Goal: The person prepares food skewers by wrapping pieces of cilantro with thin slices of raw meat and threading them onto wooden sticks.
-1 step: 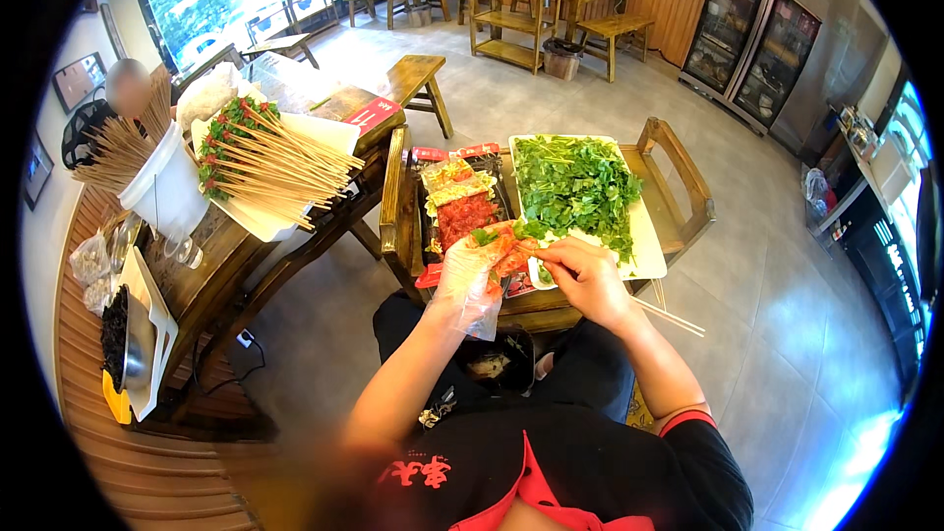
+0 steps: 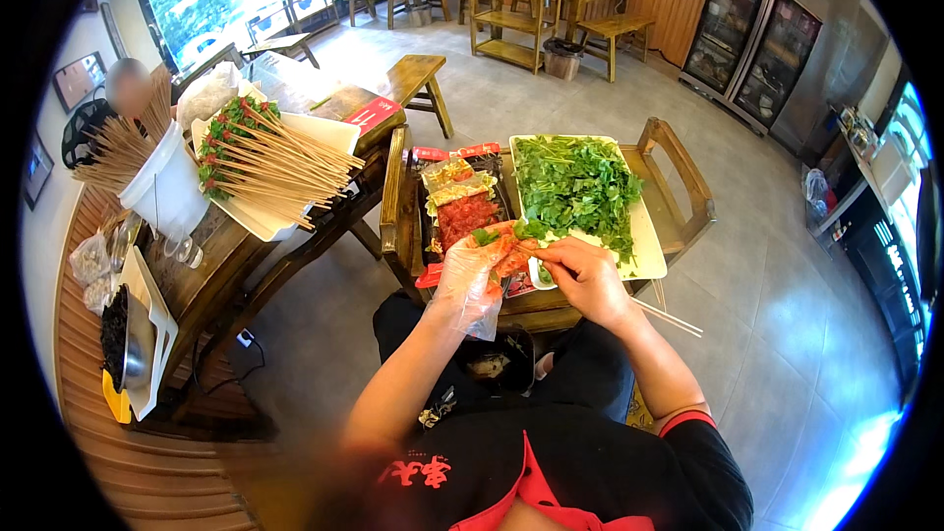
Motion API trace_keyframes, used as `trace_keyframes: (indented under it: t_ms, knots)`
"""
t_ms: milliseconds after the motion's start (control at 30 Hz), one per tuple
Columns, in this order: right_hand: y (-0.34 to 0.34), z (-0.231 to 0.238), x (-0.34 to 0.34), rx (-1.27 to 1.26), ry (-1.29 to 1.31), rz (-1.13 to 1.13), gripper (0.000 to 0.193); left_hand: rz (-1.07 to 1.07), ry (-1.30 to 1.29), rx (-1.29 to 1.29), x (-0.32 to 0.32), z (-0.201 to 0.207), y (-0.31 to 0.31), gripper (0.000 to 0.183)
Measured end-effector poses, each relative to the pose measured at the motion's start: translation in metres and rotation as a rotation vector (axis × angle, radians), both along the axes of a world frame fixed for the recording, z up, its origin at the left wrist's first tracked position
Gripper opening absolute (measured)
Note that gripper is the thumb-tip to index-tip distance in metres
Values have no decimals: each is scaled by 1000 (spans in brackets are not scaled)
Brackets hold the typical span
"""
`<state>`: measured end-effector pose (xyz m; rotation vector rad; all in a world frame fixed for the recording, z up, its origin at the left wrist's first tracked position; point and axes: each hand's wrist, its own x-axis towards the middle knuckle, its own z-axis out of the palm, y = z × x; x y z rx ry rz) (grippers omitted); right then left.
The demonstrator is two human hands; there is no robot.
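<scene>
My left hand (image 2: 470, 270), in a clear plastic glove, is closed round a slice of red meat (image 2: 513, 262) with green coriander leaves sticking out at its edge. Beside it my right hand (image 2: 588, 275), bare, pinches thin wooden skewers (image 2: 669, 317), whose ends come out past the wrist. The fingertips of both hands meet at the meat, and the skewer tips are hidden there. Just beyond my left hand, more sliced red meat (image 2: 466, 219) lies by yellow-and-white packaging (image 2: 458, 177). A white tray (image 2: 647, 254) of loose coriander (image 2: 575, 187) is beyond my right hand.
A wooden stool-like stand (image 2: 693, 182) carries both trays. On the left table, finished coriander skewers (image 2: 280, 162) lie on a white tray (image 2: 344, 133) next to a white bucket (image 2: 162, 187) of skewers. A dark bin (image 2: 500, 359) sits between my legs. A person (image 2: 128, 88) is at far left.
</scene>
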<state>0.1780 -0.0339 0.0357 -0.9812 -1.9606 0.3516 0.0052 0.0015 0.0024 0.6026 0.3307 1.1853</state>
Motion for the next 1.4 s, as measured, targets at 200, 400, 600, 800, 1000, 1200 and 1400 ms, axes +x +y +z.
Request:
trace_keyframes:
  t_ms: [200, 400, 600, 800, 1000, 1200, 1400]
  knots:
    - [3, -7, -4, -35, 91, 12, 16, 34, 86, 28, -1, -2, 2, 28]
    - [6, -19, -6, -181, 277, 7, 20, 136, 128, -2, 7, 11, -5, 30]
    - [5, -13, -13, -106, 215, -48, 17, 389, 344, 219, 12, 5, -6, 30]
    - [3, -5, -17, -17, 104, -95, 19, 685, 917, 513, 10, -9, -2, 29]
    - [-1, 4, -20, -38, 37, -114, 19, 901, 1175, 759, 9, 5, -10, 32]
    - [2, 0, -26, -45, 79, -144, 18, 937, 1211, 849, 7, 8, -11, 34]
    - [9, -10, -35, -127, 134, -201, 17, 931, 1213, 889, 5, -1, -3, 33]
